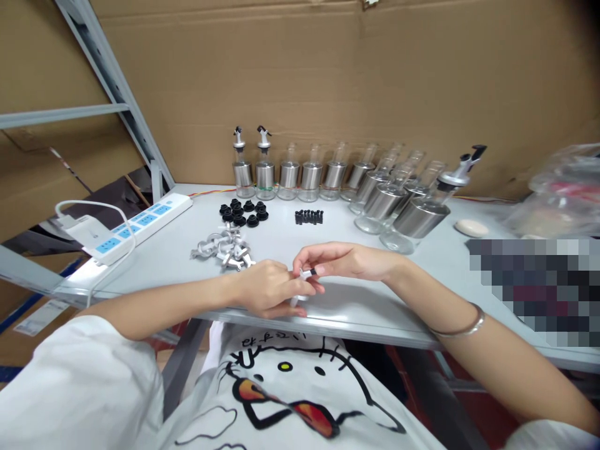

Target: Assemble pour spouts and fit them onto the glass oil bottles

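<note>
Near the table's front edge my two hands meet over a small silver-grey pourer spout (307, 274). My left hand (267, 287) has its fingers closed around the spout, hiding much of it. My right hand (351, 260) pinches a small black lever (315, 271) against the spout's top; whether the two are joined cannot be made out. Left of the hands lies a loose pile of grey spout pieces (225, 247). Behind it sit several black stoppers (244, 212). A row of small black levers (309, 217) lies farther back, in the middle.
Several glass bottles with steel sleeves (289, 172) line the back; two at the left and one (422, 215) at the right bear pourers. A power strip (145, 225) with a white charger lies left. At right are a pale oval object (471, 228) and plastic bags (557, 194).
</note>
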The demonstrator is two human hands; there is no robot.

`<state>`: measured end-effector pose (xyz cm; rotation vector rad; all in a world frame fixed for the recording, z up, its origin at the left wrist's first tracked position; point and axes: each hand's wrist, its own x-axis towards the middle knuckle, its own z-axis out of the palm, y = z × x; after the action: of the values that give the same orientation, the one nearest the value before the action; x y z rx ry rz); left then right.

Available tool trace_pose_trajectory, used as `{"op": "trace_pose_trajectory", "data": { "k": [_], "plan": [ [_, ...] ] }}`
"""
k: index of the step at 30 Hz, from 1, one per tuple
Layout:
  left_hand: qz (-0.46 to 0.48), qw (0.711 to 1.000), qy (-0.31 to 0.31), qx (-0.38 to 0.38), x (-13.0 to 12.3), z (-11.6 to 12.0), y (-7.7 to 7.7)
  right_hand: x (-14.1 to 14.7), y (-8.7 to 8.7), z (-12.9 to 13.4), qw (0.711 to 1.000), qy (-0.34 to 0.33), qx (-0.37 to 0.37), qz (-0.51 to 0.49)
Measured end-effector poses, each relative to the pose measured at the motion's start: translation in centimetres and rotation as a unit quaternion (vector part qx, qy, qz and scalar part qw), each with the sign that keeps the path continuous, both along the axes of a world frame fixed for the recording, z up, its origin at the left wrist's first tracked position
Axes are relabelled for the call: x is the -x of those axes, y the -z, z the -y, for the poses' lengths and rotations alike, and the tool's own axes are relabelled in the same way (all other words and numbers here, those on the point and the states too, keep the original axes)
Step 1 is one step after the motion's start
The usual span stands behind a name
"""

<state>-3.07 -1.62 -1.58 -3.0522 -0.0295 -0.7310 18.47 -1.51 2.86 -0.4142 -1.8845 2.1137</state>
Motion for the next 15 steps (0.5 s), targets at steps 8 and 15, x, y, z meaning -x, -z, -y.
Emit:
{"op": "trace_pose_trajectory", "data": {
  "k": [8, 15],
  "plan": [
    [0.011, 1.0, 0.009, 0.008, 0.03, -0.03, 0.06, 0.14, -0.09, 0.13, 1.0, 0.009, -0.025, 0.007],
    [0.015, 1.0, 0.007, -0.002, 0.12, -0.03, -0.02, 0.16, -0.39, 0.23, 0.998, 0.016, -0.057, 0.006]
  ]
}}
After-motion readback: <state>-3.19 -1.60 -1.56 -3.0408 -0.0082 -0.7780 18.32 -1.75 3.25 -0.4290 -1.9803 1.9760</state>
